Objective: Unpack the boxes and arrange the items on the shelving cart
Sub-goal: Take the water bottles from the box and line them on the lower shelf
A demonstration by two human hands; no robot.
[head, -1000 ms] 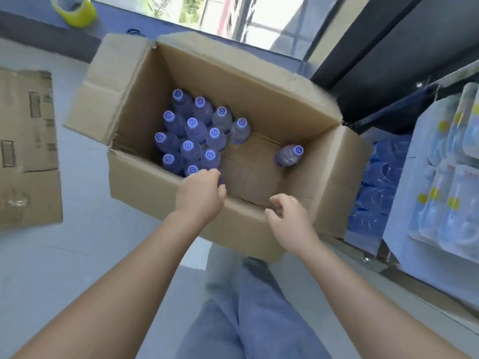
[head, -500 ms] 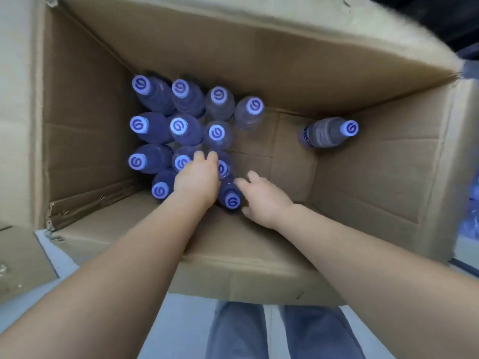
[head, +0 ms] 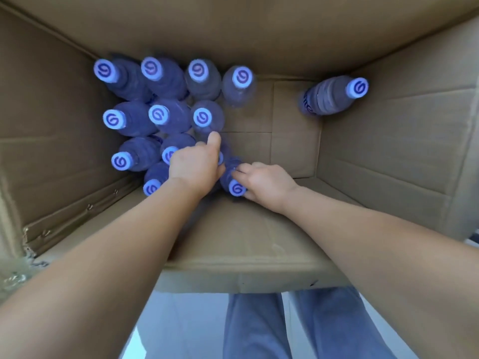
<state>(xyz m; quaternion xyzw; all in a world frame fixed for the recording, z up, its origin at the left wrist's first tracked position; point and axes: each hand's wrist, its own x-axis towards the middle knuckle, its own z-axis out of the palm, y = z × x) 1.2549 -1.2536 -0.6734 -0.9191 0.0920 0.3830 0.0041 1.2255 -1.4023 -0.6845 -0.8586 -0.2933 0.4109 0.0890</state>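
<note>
Deeper now — left hand [head: 195,165] perhaps gripping.

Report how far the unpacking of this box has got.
Done: the cardboard box is open, with bare floor on its right side. In hand: the right hand grips one bottle; the left hand reaches onto a neighbouring bottle. Left: the remaining cluster and the lone bottle. The cart is out of view.

An open cardboard box [head: 388,156] sits on the pale floor [head: 186,330], with bottles [head: 166,115] standing upright on its bottom.
</note>
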